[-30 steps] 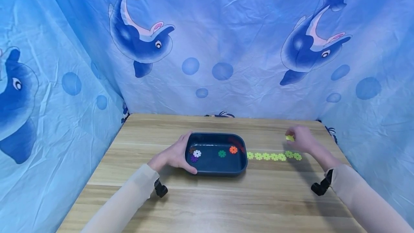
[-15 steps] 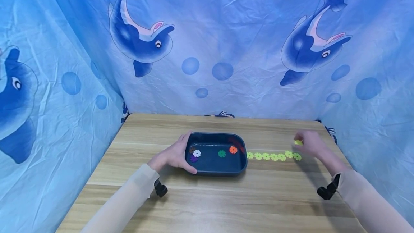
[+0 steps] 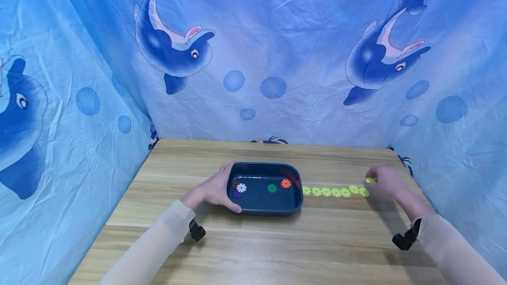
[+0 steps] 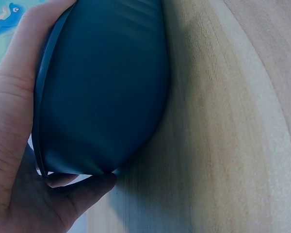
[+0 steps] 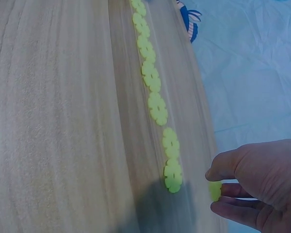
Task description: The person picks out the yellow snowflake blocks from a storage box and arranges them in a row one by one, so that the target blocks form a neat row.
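Observation:
My left hand (image 3: 215,188) grips the left end of a dark blue rectangular tray (image 3: 269,210), thumb over the front rim and fingers around the far side. Inside the tray lie flower-shaped plastic discs: a white one (image 3: 241,188), a purple one (image 3: 237,194), a brown one (image 3: 235,184), a green one (image 3: 271,188) and an orange one (image 3: 286,183). Raised above the table, my right hand (image 3: 386,182) pinches a yellow flower disc (image 5: 215,191) between thumb and fingers. A row of several yellow flower discs (image 3: 336,192) runs rightward from the tray, ending just left of that hand.
The wood-grain table (image 3: 261,250) extends in front of the tray and behind the row. Blue dolphin-print curtains (image 3: 253,47) hang along its back and sides. A small black camera (image 3: 405,242) is strapped to the right wrist, another camera (image 3: 196,231) to the left.
My right hand has moved right and slightly toward me, lowering with the yellow flower disc, past the row's end. My left hand and the tray have stayed in place.

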The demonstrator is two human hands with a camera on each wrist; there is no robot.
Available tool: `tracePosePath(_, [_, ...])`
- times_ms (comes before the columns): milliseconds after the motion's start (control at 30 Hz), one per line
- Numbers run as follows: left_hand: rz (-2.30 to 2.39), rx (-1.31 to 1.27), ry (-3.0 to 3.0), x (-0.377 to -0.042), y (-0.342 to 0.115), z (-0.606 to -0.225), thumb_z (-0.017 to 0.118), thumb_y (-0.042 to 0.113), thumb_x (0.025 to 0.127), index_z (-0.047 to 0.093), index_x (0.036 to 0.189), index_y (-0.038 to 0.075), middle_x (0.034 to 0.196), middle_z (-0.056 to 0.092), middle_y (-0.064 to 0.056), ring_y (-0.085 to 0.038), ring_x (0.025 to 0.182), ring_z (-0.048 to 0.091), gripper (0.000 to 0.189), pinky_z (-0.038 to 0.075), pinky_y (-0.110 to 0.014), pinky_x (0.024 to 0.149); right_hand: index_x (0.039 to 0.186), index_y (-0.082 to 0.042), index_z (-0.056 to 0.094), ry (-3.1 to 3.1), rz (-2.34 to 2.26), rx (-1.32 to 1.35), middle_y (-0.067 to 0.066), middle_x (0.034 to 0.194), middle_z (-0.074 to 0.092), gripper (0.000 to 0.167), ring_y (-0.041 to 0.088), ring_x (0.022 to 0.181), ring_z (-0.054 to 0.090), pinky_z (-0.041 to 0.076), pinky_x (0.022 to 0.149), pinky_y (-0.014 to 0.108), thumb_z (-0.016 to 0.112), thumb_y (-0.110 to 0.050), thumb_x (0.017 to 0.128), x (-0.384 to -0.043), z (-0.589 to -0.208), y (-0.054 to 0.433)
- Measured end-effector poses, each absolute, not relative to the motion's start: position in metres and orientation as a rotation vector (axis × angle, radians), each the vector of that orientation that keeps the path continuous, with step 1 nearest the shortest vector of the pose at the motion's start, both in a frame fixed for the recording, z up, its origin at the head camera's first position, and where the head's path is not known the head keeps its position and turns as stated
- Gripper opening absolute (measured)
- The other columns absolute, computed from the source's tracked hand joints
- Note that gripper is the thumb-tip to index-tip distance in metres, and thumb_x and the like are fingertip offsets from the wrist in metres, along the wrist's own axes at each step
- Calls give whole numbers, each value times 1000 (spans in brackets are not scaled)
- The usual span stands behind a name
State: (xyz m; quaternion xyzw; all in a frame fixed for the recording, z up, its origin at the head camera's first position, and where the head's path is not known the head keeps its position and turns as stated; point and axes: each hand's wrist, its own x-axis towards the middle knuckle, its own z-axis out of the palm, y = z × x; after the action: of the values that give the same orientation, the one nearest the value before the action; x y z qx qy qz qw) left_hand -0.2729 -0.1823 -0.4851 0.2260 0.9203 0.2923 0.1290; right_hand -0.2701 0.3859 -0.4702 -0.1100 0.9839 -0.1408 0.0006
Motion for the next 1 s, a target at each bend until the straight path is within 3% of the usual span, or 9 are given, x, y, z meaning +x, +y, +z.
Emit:
tracePosePath(800, [820, 668, 2674, -275, -182, -487, 100, 64, 56, -1, 171, 7, 174, 18, -27, -42, 157, 35, 163, 38, -60, 124, 101, 2, 75, 3038, -396, -243, 22, 101, 74, 21, 44, 97, 69, 58, 86, 61, 74, -3, 81, -258, -485, 393])
tracePosePath(1000, [824, 667, 2672, -275, -183, -487, 100, 64, 57, -1, 171, 6, 174, 16, -28, -44, 157, 33, 163, 38, -61, 124, 102, 5, 75, 3028, -373, -228, 23, 99, 73, 23, 41, 93, 69, 57, 83, 59, 72, -1, 80, -256, -491, 392])
